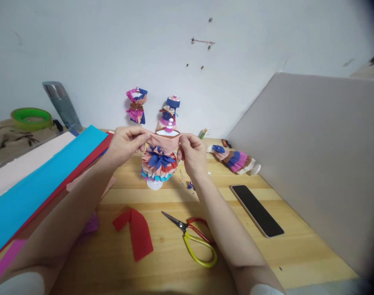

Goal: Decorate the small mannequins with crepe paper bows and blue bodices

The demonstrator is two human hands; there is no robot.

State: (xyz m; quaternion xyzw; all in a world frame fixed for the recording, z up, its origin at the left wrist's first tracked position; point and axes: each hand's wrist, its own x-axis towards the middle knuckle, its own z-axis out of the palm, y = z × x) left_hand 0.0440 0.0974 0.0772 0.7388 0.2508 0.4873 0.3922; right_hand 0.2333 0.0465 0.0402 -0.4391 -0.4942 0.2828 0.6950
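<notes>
A strip of pink crepe paper (pixel 165 143) is stretched between my two hands across the upper front of a small dress form (pixel 154 184). My left hand (pixel 127 143) pinches its left end between thumb and fingers. The right end is pinched in my right hand (pixel 192 152). Below the strip, the form wears a layered paper skirt (pixel 159 166) with a dark blue bow at the waist. Scissors (pixel 187 235) with one red and one yellow handle lie spread on the table near my right forearm. A folded red paper strip (pixel 139 235) rests left of them.
Two more dressed forms (pixel 137 106) stand by the wall, and another dressed form (pixel 236 159) lies on its side at right. A phone (pixel 257 211) lies near the grey partition (pixel 322 164). Coloured paper sheets (pixel 52 180), a bottle (pixel 61 104) and green tape (pixel 32 119) occupy the left.
</notes>
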